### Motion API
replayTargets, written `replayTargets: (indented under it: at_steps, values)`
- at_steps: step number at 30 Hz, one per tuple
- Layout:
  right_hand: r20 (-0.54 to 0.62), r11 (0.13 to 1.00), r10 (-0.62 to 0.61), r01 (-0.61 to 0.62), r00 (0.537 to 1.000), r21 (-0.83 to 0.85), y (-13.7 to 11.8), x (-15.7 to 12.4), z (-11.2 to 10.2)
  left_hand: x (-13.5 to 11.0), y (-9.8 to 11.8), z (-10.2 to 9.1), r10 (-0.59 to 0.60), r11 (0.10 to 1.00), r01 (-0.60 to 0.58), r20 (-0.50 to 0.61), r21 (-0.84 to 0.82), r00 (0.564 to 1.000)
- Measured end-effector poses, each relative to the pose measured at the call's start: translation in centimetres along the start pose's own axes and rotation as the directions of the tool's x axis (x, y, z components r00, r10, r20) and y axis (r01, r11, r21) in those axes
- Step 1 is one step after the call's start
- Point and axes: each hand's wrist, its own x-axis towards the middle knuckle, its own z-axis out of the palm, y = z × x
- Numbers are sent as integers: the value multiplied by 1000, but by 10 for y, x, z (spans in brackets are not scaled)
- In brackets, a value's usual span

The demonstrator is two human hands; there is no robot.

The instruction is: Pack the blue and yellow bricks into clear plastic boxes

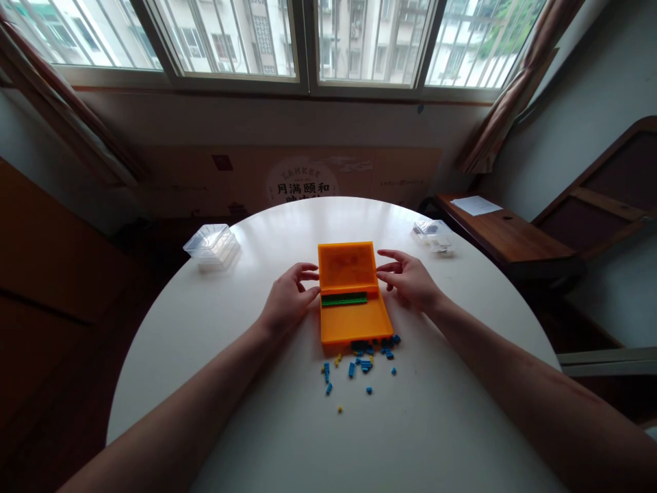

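Note:
An orange plastic case (356, 322) lies unfolded on the white table, its lid (348, 266) raised at the far side. Along the hinge inside sits a narrow green studded strip (343, 299). My left hand (290, 296) is at the case's left side, fingertips by the edge near the hinge, thumb apart from the fingers. At the lid's right edge is my right hand (405, 277), fingers spread and its index finger stretched out. Whether the fingertips press on the case is hard to see. Small blue bricks (366, 366) and yellow bricks (337, 359) lie scattered before the case.
On the round white table (205, 363), a clear plastic box (213, 245) stands at the far left and another clear container (434, 236) at the far right. A wooden side desk (508, 229) with a paper (475, 205) is beyond the right edge. Windows are behind.

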Motion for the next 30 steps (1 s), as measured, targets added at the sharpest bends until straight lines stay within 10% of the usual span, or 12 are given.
replayTargets:
  at_steps: [13,30]
  values:
    - [174,980,-161,178,972,-92,6,-4,-19,3,0,-13,-20,995,38,187,-93,982]
    - [547,671,-390,635,741,-383,-22,-21,-26,-23,35,-21,258,849,-424,452,316,854]
